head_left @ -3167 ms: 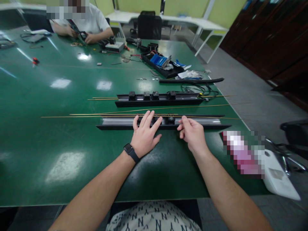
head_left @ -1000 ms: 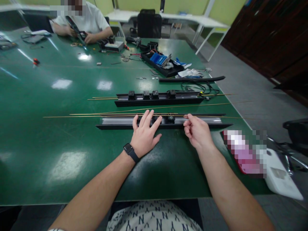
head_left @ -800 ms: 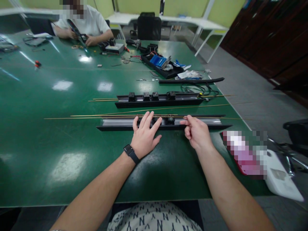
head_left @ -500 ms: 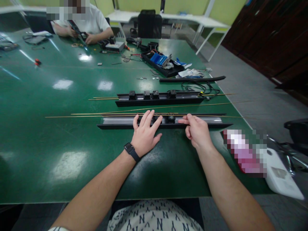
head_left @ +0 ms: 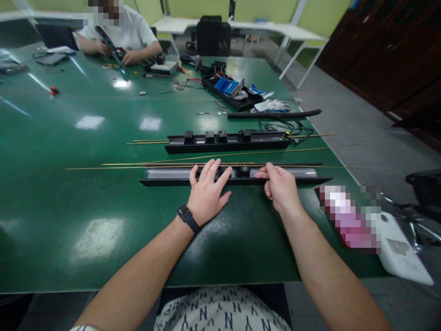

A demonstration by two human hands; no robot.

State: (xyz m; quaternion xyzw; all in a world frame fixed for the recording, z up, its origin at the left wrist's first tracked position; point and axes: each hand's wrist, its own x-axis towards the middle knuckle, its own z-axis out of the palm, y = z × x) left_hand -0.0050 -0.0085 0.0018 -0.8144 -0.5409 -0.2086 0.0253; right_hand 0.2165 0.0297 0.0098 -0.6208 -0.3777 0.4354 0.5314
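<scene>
A long black rail with a pale inner channel lies across the green table. My left hand rests over its middle, fingers spread, partly hiding small black blocks; one black block shows between my hands. Thin brass-coloured rods run along the rail under my fingers. On the right, my right hand is pinched at the rods and channel; what its fingertips grip, if anything, is too small to name. Behind lies a second black rail with several black blocks on it.
A black tray with blue parts, white gloves, a black strip and cables lie farther back. A person works across the table. A white object sits at the right edge.
</scene>
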